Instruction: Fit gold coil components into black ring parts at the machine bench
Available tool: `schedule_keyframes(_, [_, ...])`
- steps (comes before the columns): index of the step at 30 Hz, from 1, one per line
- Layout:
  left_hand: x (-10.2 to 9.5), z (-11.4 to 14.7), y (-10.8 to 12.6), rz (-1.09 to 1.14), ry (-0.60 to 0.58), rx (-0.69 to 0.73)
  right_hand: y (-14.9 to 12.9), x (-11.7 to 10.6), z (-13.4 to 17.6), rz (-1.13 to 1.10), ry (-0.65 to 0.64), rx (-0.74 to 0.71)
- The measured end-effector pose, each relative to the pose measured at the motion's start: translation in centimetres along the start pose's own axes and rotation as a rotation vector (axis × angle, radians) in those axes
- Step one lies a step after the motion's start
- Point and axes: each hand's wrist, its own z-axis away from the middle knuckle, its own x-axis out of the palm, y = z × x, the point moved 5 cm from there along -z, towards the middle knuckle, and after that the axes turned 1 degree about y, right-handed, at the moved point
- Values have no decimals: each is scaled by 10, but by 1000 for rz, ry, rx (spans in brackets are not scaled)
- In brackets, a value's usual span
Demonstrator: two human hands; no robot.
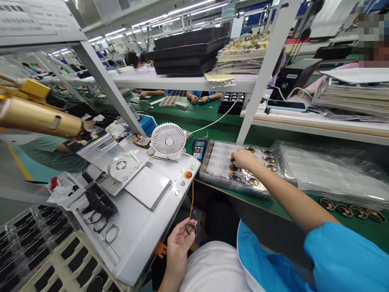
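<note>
My left hand (pixel 179 247), low in the head view in front of my body, is closed round a thin dark ring-shaped frame (pixel 191 229), held between thumb and fingers. Stretched forward, my right hand (pixel 245 158) reaches into a clear plastic tray (pixel 209 178) on the green bench. Its fingers are pinched at a round black-and-gold part (pixel 233 159), mostly hidden beneath the fingertips. Similar round parts (pixel 253 181) with small tails sit in the tray's pockets around it. More ring frames (pixel 112 234) lie on the white machine's top to the left.
A white fan (pixel 169 140) and a red button (pixel 188 174) are on the white machine (pixel 142 227). A calculator-like keypad device (pixel 199 150) stands beside the tray. Another clear tray (pixel 328 170) lies right, with several round parts (pixel 358 211) before it. A shelf post (pixel 258 81) rises behind.
</note>
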Motion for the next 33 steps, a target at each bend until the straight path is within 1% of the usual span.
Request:
schedule_keyframes(3, [-3,1,3,9,6,24,-3,3,-3,33,1,-47])
schedule_keyframes(6, [-7,3,6,22,7,32,1,5,-3,25,19,-68])
schedule_keyframes(9, [-15,2,2,33,-2,13,12,9,-3,-28,65,-28])
schedule_keyframes(13, [-25,-1,-3,54,-57,-33,28,15,-3,-151,167,61])
schedule_keyframes(15, [-26,-1,-1,59,-67,-41,26,16,-2,-198,222,89])
schedule_keyframes(16, [-26,0,2,64,-72,-42,21,16,1,-228,254,95])
schedule_keyframes(17, [-24,0,6,72,-83,-42,11,16,5,-294,288,85])
schedule_keyframes(18, [-21,0,11,83,-102,-43,-4,16,12,-402,317,45])
schedule_keyframes(19, [-17,0,17,97,-129,-41,-25,16,21,-546,332,-34])
schedule_keyframes(20, [-13,0,24,111,-165,-38,-50,15,33,-713,328,-153])
schedule_keyframes(22, [-5,-1,38,122,-244,-27,-106,11,64,-1018,265,-462])
schedule_keyframes(23, [-2,-2,45,116,-285,-22,-132,8,81,-1106,225,-600])
schedule_keyframes(24, [0,-2,52,106,-326,-15,-155,5,96,-1161,194,-702])
schedule_keyframes(25, [0,-2,57,93,-361,-10,-173,2,110,-1195,177,-771])
schedule_keyframes(27, [-1,1,65,55,-424,-14,-197,-4,126,-1217,181,-837])
schedule_keyframes(29, [-7,4,67,10,-455,-18,-208,-9,132,-1206,205,-869])
schedule_keyframes(33, [-21,11,64,-50,-416,15,-216,-12,131,-1170,206,-935])
